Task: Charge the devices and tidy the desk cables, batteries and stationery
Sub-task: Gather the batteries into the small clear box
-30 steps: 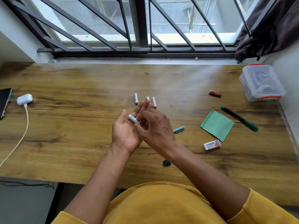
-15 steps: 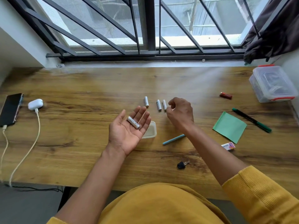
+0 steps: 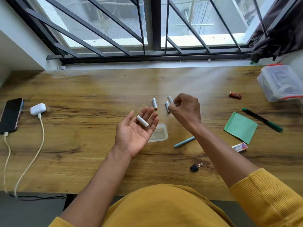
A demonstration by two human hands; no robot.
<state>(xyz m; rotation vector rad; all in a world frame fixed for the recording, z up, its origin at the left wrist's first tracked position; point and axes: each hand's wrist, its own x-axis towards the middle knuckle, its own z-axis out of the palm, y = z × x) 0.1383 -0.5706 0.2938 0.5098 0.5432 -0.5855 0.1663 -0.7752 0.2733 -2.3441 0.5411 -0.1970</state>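
Observation:
My left hand [image 3: 136, 131] is held palm up above the desk, fingers relaxed, with one white battery [image 3: 142, 121] lying across them. My right hand [image 3: 185, 108] pinches a second white battery [image 3: 170, 100], lifted just off the wood. Two more batteries lie on the desk: one [image 3: 154, 104] to the left and one [image 3: 166, 106] partly behind my right fingers. A small clear tray [image 3: 159, 133] sits under my left fingertips. At far left a phone [image 3: 10, 115] and a white earbud case [image 3: 38, 109] are both plugged into cables.
A blue pen [image 3: 184, 142], green paper [image 3: 240, 127], green marker [image 3: 262, 120], eraser [image 3: 239, 147], red lighter [image 3: 235, 95] and a black key [image 3: 195, 167] lie on the right half. A clear lidded box [image 3: 280, 82] stands at the far right. White cables [image 3: 31, 158] trail off the front left edge.
My right hand left my left palm, reached to the batteries on the desk and lifted one. My left hand stayed palm up with its battery.

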